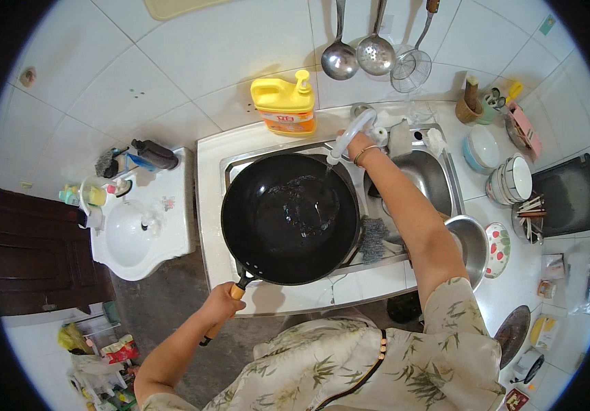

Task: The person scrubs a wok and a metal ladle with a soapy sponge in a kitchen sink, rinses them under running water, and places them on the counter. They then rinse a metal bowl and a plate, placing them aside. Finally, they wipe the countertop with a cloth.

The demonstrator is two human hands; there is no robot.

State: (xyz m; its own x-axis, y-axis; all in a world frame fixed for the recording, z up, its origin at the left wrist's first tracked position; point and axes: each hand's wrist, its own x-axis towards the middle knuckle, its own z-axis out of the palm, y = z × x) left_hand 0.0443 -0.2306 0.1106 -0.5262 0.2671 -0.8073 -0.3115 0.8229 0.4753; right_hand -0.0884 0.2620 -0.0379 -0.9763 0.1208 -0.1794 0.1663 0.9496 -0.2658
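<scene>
A black wok (274,226) rests over the left part of the sink, with a little water in its bottom. My left hand (221,303) is closed round its handle (238,291), which is wood-coloured near the pan and dark at the end. Beside the wok's far right rim, my right hand (356,146) is at the tap's pale flexible spout (358,127) and seems to grip it; the fingers are partly hidden. The spout's end points down into the wok, and a thin stream of water appears to fall from it.
A yellow detergent jug (284,106) stands behind the wok. Right of it are a steel sink basin (421,179), a steel bowl (468,250) and stacked bowls (510,181). Ladles (340,60) and a skimmer (375,55) hang above. A white washbasin (134,236) is at left.
</scene>
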